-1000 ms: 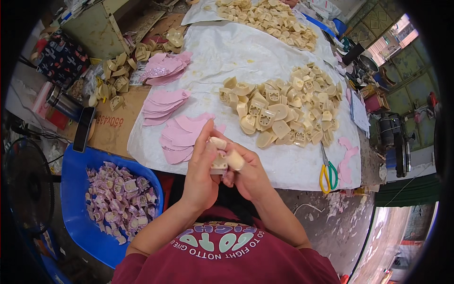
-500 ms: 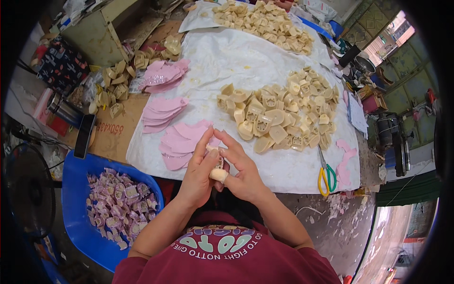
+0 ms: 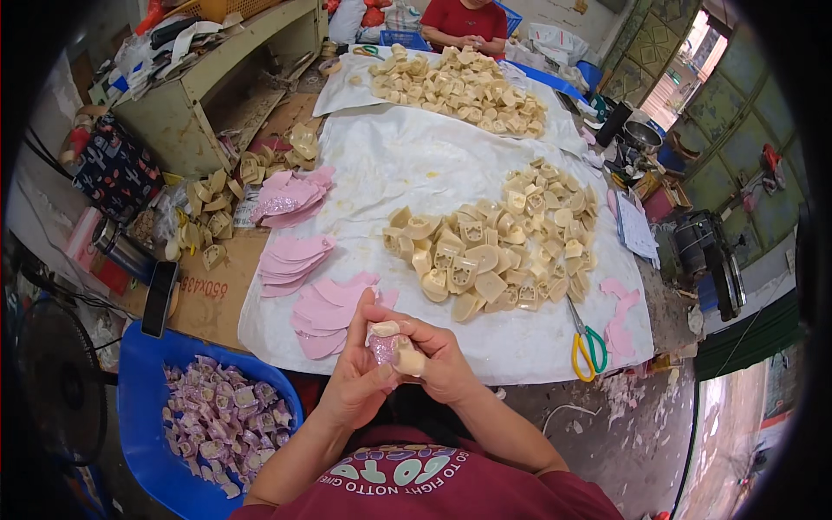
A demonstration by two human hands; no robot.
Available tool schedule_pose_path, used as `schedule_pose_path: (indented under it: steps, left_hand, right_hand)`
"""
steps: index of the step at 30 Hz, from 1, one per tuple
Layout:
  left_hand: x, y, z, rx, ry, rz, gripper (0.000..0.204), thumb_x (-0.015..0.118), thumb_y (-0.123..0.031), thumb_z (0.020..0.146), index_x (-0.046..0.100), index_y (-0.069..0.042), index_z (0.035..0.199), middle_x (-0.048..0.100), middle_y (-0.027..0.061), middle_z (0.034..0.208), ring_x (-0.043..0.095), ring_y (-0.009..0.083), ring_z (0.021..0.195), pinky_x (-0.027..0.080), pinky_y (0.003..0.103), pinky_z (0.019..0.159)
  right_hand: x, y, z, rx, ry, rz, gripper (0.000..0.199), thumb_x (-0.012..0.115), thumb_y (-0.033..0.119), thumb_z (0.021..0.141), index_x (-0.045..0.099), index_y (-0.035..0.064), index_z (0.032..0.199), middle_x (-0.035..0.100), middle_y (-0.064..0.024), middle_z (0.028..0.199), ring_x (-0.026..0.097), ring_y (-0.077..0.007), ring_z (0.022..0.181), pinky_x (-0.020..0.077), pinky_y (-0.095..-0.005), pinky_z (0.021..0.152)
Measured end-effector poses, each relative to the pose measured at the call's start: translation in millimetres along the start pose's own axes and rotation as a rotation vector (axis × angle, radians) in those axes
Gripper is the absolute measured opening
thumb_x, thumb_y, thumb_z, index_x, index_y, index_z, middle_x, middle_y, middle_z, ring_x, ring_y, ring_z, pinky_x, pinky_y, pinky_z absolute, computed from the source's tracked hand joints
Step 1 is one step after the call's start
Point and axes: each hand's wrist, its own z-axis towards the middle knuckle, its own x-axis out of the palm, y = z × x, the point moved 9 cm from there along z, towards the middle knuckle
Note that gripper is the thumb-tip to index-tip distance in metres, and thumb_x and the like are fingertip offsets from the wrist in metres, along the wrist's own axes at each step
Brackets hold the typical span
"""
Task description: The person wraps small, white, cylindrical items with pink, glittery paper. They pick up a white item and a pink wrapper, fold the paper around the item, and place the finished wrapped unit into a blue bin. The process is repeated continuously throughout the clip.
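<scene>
Both hands meet in front of my chest, over the near edge of the cloth-covered table. Between them is a small piece that looks like a shoe heel [image 3: 383, 348], with glittery pink covering on it; fingers hide much of its shape. My left hand [image 3: 354, 381] is closed on it from the left, thumb pressed near its lower side. My right hand [image 3: 444, 357] grips it from the right, pale covers on the thumb and a fingertip. Just beyond lie fanned pink cut sheets [image 3: 325, 316]. A heap of bare beige heels [image 3: 498, 247] spreads farther right.
A blue tub [image 3: 139, 407] at lower left holds many pink-covered heels [image 3: 230, 416]. Scissors [image 3: 588, 342] with yellow and green handles lie near the right edge, beside pink scraps [image 3: 618, 316]. A phone [image 3: 159, 299] stands at left. Another person [image 3: 464, 26] sits across the table.
My view has tilted up, showing more of the person opposite. My hands have turned the piece, so its glittery pink face shows more, and my left thumb has moved lower.
</scene>
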Motion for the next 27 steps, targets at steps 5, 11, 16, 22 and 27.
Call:
schedule_pose_path:
  steps: [5, 11, 16, 22, 27]
  left_hand:
    - [-1.1, -5.4, -2.2, 0.058, -0.001, 0.092, 0.106, 0.071, -0.006, 0.081, -0.006, -0.023, 0.152, 0.044, 0.0054, 0.129, 0.05, 0.0148, 0.111, 0.047, 0.027, 0.083]
    - [-3.8, -14.5, -4.5, 0.108, -0.017, 0.204, 0.106, 0.069, -0.003, 0.081, -0.009, -0.02, 0.152, 0.049, 0.0058, 0.125, 0.052, 0.0173, 0.109, 0.044, 0.034, 0.088]
    - [11.4, -32.9, -7.3, 0.391, 0.298, 1.211, 0.084, 0.067, -0.001, 0.077, 0.023, -0.013, 0.147, 0.055, 0.0124, 0.12, 0.054, 0.0275, 0.104, 0.043, 0.039, 0.089]
    - [21.6, -27.7, -18.3, 0.517, 0.448, 1.637, 0.062, 0.065, -0.003, 0.069, 0.047, -0.006, 0.128, 0.056, 0.0141, 0.104, 0.054, 0.0324, 0.091, 0.043, 0.041, 0.081]
    - [15.0, -38.0, -17.5, 0.367, 0.392, 1.688, 0.048, 0.067, -0.005, 0.066, 0.055, -0.002, 0.113, 0.053, 0.0117, 0.092, 0.055, 0.0296, 0.087, 0.043, 0.039, 0.074]
  right_hand:
    - [-1.9, -8.0, 3.2, 0.097, -0.035, 0.026, 0.042, 0.06, 0.018, 0.092, 0.053, 0.0042, 0.132, 0.063, -0.0028, 0.099, 0.059, -0.0072, 0.076, 0.0498, -0.0208, 0.067]
    - [-11.9, -20.6, 6.6, 0.125, -0.123, 0.136, 0.045, 0.063, 0.031, 0.091, 0.059, -0.0002, 0.122, 0.064, -0.0038, 0.102, 0.061, -0.0101, 0.08, 0.0511, -0.0229, 0.07]
    - [-52.2, -40.0, -20.3, 0.239, -0.361, 0.088, 0.044, 0.064, 0.037, 0.089, 0.063, -0.0041, 0.106, 0.065, -0.0118, 0.102, 0.066, -0.0202, 0.087, 0.0569, -0.0321, 0.073]
    - [-46.1, -24.0, -29.2, 0.348, -0.247, -0.153, 0.023, 0.067, 0.018, 0.087, 0.066, -0.005, 0.092, 0.067, -0.0115, 0.085, 0.067, -0.0181, 0.072, 0.0574, -0.0312, 0.069]
    - [-42.1, -16.1, -31.8, 0.24, -0.3, -0.283, 0.016, 0.064, 0.006, 0.085, 0.069, -0.0054, 0.095, 0.068, -0.0076, 0.082, 0.062, -0.0105, 0.069, 0.0499, -0.0231, 0.064]
